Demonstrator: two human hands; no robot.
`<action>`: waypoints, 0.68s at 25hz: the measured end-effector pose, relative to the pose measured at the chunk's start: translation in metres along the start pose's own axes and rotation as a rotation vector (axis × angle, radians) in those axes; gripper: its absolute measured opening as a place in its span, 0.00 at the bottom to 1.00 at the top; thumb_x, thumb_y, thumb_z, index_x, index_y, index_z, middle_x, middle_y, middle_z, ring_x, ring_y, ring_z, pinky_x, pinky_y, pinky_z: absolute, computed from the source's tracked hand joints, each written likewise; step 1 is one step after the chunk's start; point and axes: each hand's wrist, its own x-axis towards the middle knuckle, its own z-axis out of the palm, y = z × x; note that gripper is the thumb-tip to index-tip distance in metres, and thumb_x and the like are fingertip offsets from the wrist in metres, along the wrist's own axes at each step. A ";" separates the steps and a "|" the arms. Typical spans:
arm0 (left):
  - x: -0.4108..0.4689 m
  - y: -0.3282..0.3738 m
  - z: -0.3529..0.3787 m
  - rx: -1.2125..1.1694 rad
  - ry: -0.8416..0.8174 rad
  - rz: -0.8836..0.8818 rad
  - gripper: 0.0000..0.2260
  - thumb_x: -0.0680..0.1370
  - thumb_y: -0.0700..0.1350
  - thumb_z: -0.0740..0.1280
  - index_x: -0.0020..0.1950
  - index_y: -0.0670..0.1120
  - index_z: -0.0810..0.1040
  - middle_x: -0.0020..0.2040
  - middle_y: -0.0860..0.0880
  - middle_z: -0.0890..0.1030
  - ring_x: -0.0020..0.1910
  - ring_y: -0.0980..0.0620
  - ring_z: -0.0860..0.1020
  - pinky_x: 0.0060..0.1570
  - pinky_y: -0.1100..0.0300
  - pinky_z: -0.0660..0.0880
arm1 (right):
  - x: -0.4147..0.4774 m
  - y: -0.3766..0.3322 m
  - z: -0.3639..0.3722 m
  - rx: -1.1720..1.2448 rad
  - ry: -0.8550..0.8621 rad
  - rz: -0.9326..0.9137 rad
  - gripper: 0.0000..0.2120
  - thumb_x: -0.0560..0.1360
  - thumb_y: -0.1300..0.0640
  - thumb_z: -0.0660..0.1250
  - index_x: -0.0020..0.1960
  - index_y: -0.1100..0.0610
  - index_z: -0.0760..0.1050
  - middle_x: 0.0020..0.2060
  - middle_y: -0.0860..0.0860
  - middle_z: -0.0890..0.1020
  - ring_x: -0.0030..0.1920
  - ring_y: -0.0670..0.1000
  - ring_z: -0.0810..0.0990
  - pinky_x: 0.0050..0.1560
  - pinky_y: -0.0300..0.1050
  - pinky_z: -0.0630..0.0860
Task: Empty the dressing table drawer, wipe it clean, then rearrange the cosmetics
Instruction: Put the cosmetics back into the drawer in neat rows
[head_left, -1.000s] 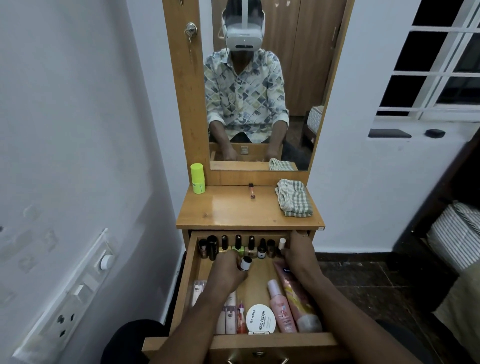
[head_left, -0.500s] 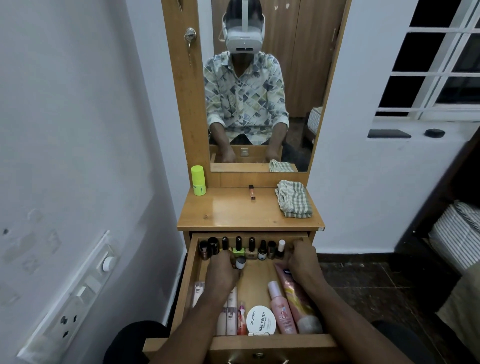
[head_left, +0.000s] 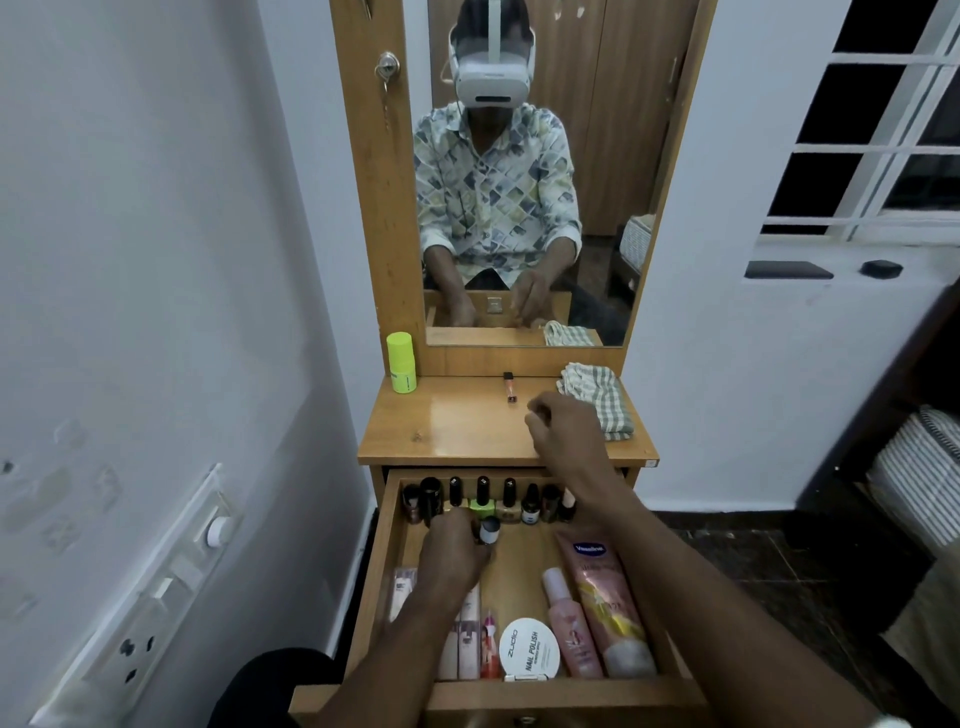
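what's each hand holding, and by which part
Left hand grips a small white-capped bottle by its body, cap showing. Right hand curls above the tabletop; anything in it cannot be told.

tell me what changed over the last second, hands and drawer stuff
The right hand rose out of the drawer to above the tabletop, fingers curled near the checked cloth; whether it holds anything is hidden. The left hand stayed by the small white-capped bottle. The nail polish row and Vaseline tube did not move.
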 end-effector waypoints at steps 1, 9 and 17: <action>-0.001 0.000 0.000 -0.007 -0.001 -0.004 0.08 0.72 0.39 0.71 0.50 0.43 0.82 0.47 0.46 0.84 0.45 0.50 0.81 0.39 0.61 0.73 | 0.017 -0.001 0.006 -0.039 -0.017 0.038 0.08 0.76 0.58 0.67 0.50 0.62 0.80 0.43 0.56 0.83 0.44 0.55 0.80 0.45 0.48 0.76; 0.000 -0.001 0.000 -0.032 -0.034 -0.032 0.09 0.72 0.38 0.73 0.52 0.42 0.81 0.49 0.45 0.84 0.47 0.50 0.81 0.42 0.61 0.76 | 0.067 -0.003 0.048 -0.344 -0.122 0.119 0.06 0.78 0.58 0.66 0.45 0.59 0.79 0.43 0.54 0.82 0.39 0.52 0.77 0.39 0.48 0.75; -0.008 0.019 -0.034 -0.378 0.338 -0.080 0.08 0.80 0.42 0.63 0.50 0.46 0.82 0.44 0.51 0.84 0.39 0.56 0.79 0.43 0.58 0.78 | 0.000 -0.002 0.014 0.243 -0.107 0.025 0.07 0.76 0.54 0.70 0.50 0.56 0.82 0.39 0.49 0.82 0.37 0.44 0.76 0.38 0.37 0.74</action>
